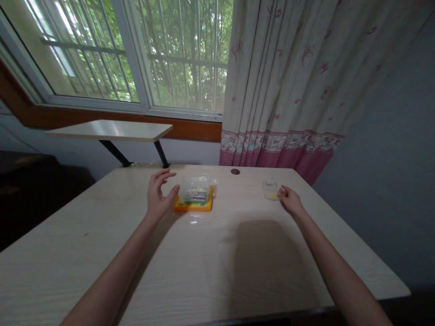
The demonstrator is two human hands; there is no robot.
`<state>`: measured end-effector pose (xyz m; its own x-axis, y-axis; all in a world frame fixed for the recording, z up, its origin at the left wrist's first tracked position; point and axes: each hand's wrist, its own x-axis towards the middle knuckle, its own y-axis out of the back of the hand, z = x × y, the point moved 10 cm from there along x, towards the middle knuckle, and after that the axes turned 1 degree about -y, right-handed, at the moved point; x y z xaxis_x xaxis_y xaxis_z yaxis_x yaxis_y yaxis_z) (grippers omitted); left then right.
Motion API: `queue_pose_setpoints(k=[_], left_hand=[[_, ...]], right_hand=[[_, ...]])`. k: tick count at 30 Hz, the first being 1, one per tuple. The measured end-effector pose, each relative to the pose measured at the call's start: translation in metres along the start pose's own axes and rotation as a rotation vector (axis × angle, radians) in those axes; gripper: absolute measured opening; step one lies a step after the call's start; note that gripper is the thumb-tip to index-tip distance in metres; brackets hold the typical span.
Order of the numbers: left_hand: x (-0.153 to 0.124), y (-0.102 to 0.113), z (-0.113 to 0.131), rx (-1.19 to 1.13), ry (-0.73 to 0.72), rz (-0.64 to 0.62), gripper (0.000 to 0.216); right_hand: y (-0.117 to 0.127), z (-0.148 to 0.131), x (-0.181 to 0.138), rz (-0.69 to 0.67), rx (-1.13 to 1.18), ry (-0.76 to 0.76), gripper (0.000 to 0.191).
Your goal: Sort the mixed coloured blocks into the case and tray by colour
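Note:
On the left side of the desk, my left hand (160, 194) is open, thumb and fingers spread, just beside a clear plastic box (196, 188). Small pale and dark items show inside that box, too small to name. It rests on a flat orange-yellow case (193, 208) with a coloured picture on top. My right hand (288, 198), over to the right, has its fingers closed at the right edge of a small clear plastic container (270, 189). Some small yellow pieces (272, 196) lie in the container's near part. My fingertips are partly hidden.
The pale wooden desk (190, 271) has a round cable hole (235, 171) near its back edge. A raised shelf (115, 130) on black supports stands at the back left. Behind are a barred window (183, 54) and a floral curtain (282, 81).

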<state>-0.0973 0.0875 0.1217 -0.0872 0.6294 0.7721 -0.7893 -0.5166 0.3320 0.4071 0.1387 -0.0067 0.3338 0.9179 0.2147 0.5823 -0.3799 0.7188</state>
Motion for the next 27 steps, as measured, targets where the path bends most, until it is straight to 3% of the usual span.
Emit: queue_pose_setpoints(k=[3, 4, 8, 11, 15, 18, 23, 27], left_hand=[[-0.015, 0.003, 0.042, 0.087, -0.139, 0.074, 0.022], [-0.022, -0.006, 0.057, 0.072, -0.189, 0.017, 0.018], [-0.07, -0.068, 0.114, -0.084, -0.384, -0.406, 0.017], [-0.099, -0.099, 0.131, -0.157, -0.429, -0.597, 0.02], [-0.11, -0.117, 0.126, -0.186, -0.379, -0.717, 0.02], [-0.106, -0.121, 0.115, -0.209, -0.273, -0.729, 0.019], [-0.098, -0.123, 0.094, -0.242, -0.072, -0.684, 0.015], [-0.1, -0.127, 0.078, -0.252, 0.026, -0.655, 0.036]], right_hand=[[-0.014, -0.011, -0.009, -0.073, 0.068, 0.029, 0.047], [-0.02, -0.015, -0.012, -0.113, 0.101, 0.037, 0.048], [-0.037, -0.034, -0.024, -0.19, 0.163, 0.052, 0.043], [-0.036, -0.042, -0.024, -0.134, 0.143, 0.054, 0.037], [-0.031, -0.05, -0.019, -0.035, 0.15, 0.096, 0.036], [-0.033, -0.056, -0.019, -0.034, 0.183, 0.132, 0.033], [-0.05, -0.087, -0.04, -0.228, 0.305, 0.245, 0.032], [-0.071, -0.117, -0.073, -0.419, 0.373, 0.304, 0.033]])
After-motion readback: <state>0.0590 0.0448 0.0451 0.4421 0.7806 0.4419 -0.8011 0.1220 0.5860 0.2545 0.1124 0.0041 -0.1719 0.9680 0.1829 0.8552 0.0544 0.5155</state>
